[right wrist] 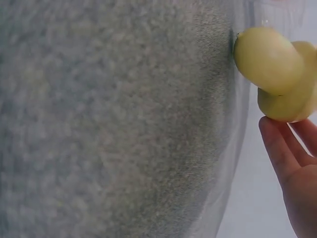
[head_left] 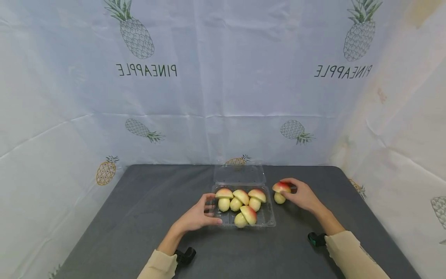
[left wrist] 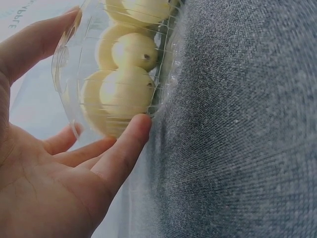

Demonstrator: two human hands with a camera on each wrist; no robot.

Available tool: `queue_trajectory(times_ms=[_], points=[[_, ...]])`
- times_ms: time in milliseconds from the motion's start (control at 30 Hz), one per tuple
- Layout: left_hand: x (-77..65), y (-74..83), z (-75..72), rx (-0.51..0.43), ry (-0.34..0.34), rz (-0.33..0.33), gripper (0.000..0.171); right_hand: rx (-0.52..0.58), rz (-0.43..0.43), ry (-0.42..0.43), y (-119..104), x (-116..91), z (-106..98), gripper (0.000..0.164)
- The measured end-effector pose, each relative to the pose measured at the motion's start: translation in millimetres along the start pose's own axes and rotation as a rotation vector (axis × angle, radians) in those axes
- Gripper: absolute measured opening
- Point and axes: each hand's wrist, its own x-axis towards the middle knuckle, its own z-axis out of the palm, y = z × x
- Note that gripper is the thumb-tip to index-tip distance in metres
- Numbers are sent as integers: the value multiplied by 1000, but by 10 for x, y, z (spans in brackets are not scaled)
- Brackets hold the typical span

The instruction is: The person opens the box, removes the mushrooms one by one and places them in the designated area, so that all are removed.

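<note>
From here, w/ 12 o'clock pointing away from the person, the R hand (head_left: 299, 194) is the nearer one to the loose yellow mushroom-shaped piece (head_left: 280, 191) w/ a red-blushed cap. The piece sits at about 9–10 o'clock from that hand, its cap pinched betw. thumb and fingers. Its long axis runs approx. upright, stem below cap, a bit tilted; can't tell if the base touches the dark grey fabric-topped bench (head_left: 156, 201).

Key relation: the clear plastic clamshell box (head_left: 267, 214) lies at 9 o'clock from this piece, just beside it but apart. Its see-through lid (head_left: 239, 175) is folded back at 12. Inside are four matching yellow-and-red pieces (head_left: 249, 214), three in a row toward 12, one toward 6. L hand (head_left: 198, 215) grips the box's 9 o'clock side, thumb by the near corner.
</note>
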Motion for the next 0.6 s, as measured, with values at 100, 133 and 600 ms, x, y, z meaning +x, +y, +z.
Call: queue_trajectory(times_ms=[100,133,600], points=[[3,-7,3,3,2,-4,90,3,10,-1,20,24,15,48],[4,-8,3,3,2,-5,90,2,14,-2,22,32,19,49],[5,-14,-3,-4,1,-1,90,8,30,11,33,109,87,50]])
